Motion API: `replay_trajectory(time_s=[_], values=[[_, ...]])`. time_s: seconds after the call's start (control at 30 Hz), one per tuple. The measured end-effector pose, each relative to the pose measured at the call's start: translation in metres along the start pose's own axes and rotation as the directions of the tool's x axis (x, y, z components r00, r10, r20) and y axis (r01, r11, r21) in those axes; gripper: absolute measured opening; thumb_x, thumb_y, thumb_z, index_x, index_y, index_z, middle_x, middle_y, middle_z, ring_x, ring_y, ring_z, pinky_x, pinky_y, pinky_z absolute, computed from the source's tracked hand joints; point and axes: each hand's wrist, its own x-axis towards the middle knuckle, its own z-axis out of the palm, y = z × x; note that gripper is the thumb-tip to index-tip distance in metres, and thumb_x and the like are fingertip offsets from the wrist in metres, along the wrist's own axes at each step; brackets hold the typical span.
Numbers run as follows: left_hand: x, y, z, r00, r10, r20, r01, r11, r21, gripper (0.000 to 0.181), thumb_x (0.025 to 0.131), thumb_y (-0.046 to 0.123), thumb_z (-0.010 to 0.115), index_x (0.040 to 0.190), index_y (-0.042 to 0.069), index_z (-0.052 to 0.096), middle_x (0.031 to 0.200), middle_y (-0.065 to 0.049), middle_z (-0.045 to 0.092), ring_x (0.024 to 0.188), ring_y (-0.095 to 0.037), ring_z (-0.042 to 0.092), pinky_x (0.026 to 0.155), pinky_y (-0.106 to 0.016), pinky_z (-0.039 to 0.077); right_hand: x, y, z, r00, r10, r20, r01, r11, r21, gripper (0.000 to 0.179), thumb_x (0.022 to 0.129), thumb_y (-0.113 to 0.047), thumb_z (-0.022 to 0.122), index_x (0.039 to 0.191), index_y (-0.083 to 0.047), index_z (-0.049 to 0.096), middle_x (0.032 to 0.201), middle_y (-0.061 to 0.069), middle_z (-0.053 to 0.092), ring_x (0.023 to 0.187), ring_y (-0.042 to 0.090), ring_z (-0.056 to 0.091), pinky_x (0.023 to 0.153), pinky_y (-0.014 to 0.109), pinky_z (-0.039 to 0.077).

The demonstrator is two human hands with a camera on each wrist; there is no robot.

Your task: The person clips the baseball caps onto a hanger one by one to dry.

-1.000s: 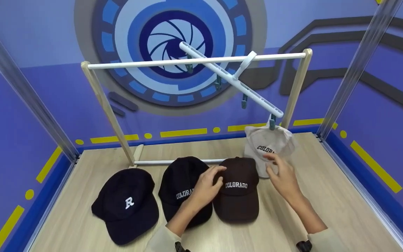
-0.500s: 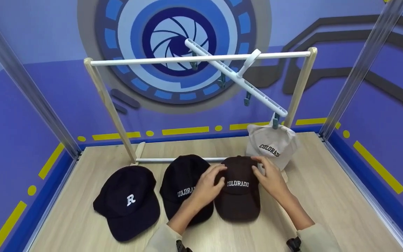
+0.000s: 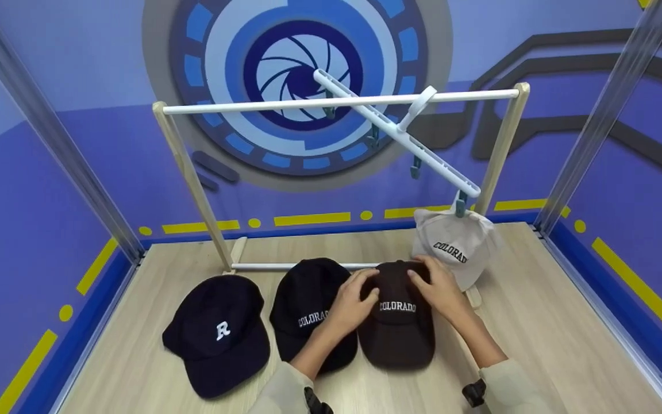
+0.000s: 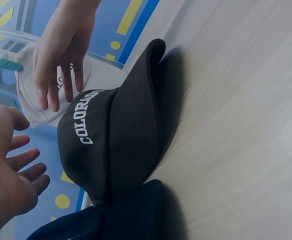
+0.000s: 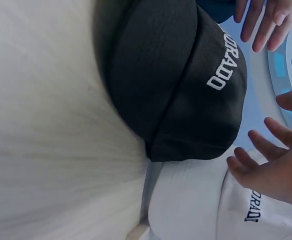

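Observation:
A dark brown cap lettered COLORADO rests on the table, brim toward me. My left hand is beside its left side with fingers spread and loosely bent. On the other side, my right hand hovers by the crown, fingers relaxed. Gaps show between each hand and the cap in the wrist views, where the left hand and right hand hold nothing. Behind the right hand, a white COLORADO cap hangs from a green clip at the end of a white hanger.
A black COLORADO cap lies left of the brown one, partly behind my left forearm. Farther left is a navy cap with a white R. The hanger hooks over the white bar of a wooden rack; its other clips hold nothing.
My right hand has moved left from the white cap to the right side of the brown cap. The left hand stays by the brown cap. The white cap has swung slightly.

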Motion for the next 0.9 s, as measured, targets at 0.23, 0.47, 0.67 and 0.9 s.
replay_trajectory(time_s=[0.23,0.47,0.67,0.9], values=[[0.013,-0.006,0.008,0.998,-0.062,-0.001,0.062,0.998,0.031,0.039,0.097,0.010,0.064,0.136,0.005,0.060,0.135,-0.011,0.062,0.129,-0.027,0.057,0.110,-0.042,0.043,0.007,0.007,0.001,0.996,0.013,0.088,-0.013,1.000,-0.006,0.050,0.094,-0.015,0.072,0.135,0.008,0.055,0.135,0.029,0.058,0.129,0.048,0.050,0.110,0.060,0.035],[0.030,-0.013,0.016,0.986,-0.169,-0.004,0.169,0.982,0.083,0.042,0.099,0.022,0.065,0.138,0.005,0.057,0.136,-0.015,0.060,0.124,-0.030,0.059,0.105,-0.044,0.046,0.017,0.011,-0.003,0.988,0.041,0.150,-0.045,0.999,0.024,0.056,0.094,-0.017,0.073,0.138,0.011,0.052,0.137,0.031,0.056,0.131,0.048,0.049,0.111,0.058,0.035],[0.043,-0.019,0.022,0.957,-0.288,0.045,0.279,0.950,0.141,0.051,0.104,0.034,0.056,0.145,0.005,0.050,0.145,-0.018,0.053,0.135,-0.035,0.050,0.111,-0.047,0.040,0.025,0.013,0.000,0.966,0.128,0.227,-0.148,0.986,0.074,0.062,0.097,-0.024,0.070,0.142,0.012,0.048,0.142,0.033,0.051,0.134,0.047,0.046,0.113,0.057,0.034],[0.057,-0.025,0.033,0.933,-0.352,0.071,0.329,0.917,0.226,0.051,0.109,0.042,0.041,0.144,0.006,0.052,0.144,-0.017,0.055,0.134,-0.036,0.050,0.111,-0.047,0.039,0.028,0.015,0.006,0.953,0.181,0.242,-0.203,0.977,0.070,0.065,0.097,-0.028,0.070,0.140,0.014,0.047,0.141,0.034,0.052,0.132,0.048,0.048,0.112,0.056,0.036]])
